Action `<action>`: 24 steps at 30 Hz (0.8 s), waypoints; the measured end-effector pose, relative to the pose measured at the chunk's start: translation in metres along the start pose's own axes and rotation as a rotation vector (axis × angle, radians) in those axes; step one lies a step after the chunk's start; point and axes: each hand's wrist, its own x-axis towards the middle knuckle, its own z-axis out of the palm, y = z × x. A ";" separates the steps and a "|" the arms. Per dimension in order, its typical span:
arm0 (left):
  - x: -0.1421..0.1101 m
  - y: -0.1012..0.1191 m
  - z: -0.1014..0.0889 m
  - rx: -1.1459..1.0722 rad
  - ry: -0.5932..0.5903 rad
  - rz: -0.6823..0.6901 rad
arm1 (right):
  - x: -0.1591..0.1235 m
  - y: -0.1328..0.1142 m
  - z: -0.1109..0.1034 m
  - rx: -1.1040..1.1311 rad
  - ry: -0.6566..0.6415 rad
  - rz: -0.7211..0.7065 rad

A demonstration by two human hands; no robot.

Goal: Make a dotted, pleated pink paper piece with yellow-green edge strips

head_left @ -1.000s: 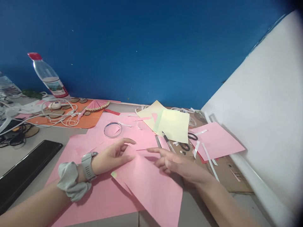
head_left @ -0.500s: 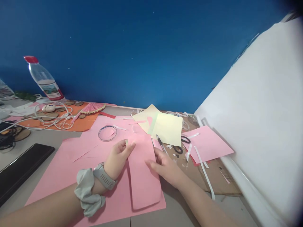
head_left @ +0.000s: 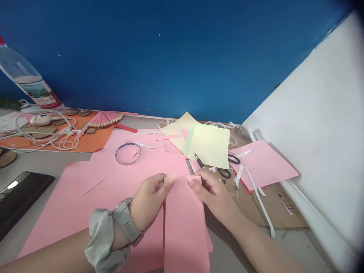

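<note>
A folded pink paper hangs between my hands as a long narrow panel, its lower end running out of the picture. My left hand pinches its upper left corner, where a small pale green bit shows by the fingertips. At the upper right corner, my right hand grips it between thumb and fingers. Underneath and to the left lie larger pink sheets on the table. A round metal ring rests on them, beyond my left hand.
Pale yellow sheets, a pen and black-handled scissors lie beyond my right hand. Another pink sheet and white strips are on cardboard at right. A bottle, tangled white cable, pleated pink fan and black object are at left.
The pink paper went from a loose, slanted sheet to a narrow folded panel. My right hand moved up from its side to its upper right corner. The view has shifted somewhat.
</note>
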 end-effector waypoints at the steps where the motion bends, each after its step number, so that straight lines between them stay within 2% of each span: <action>1: 0.000 0.000 0.000 0.005 0.008 -0.006 | 0.000 0.000 0.000 -0.004 0.002 -0.001; 10: -0.001 -0.002 0.000 -0.091 -0.060 -0.022 | 0.002 0.003 -0.001 -0.043 0.067 0.046; 24: -0.001 0.003 -0.001 -0.035 -0.071 0.011 | 0.002 0.003 0.000 -0.034 0.102 0.019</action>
